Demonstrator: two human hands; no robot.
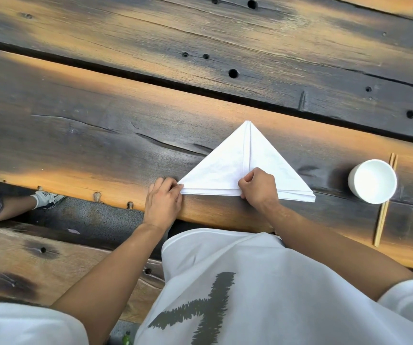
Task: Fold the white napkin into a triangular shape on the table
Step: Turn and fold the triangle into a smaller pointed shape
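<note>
The white napkin (pixel 227 160) lies on the wooden table (pixel 100 135) as a flat triangle, apex pointing away from me, with a centre seam from the apex down to the near edge. My left hand (pixel 163 200) pinches the napkin's left corner. My right hand (pixel 257 188) is closed on the layers at the middle of the near edge, where the seam ends. The right corner lies free, its layers slightly fanned.
A white cup (pixel 372 181) stands right of the napkin, beside a pair of wooden chopsticks (pixel 384 205). The table's near edge runs just below my hands. A bench (pixel 38 267) sits at lower left, with another person's leg and shoe (pixel 48 196) beyond it.
</note>
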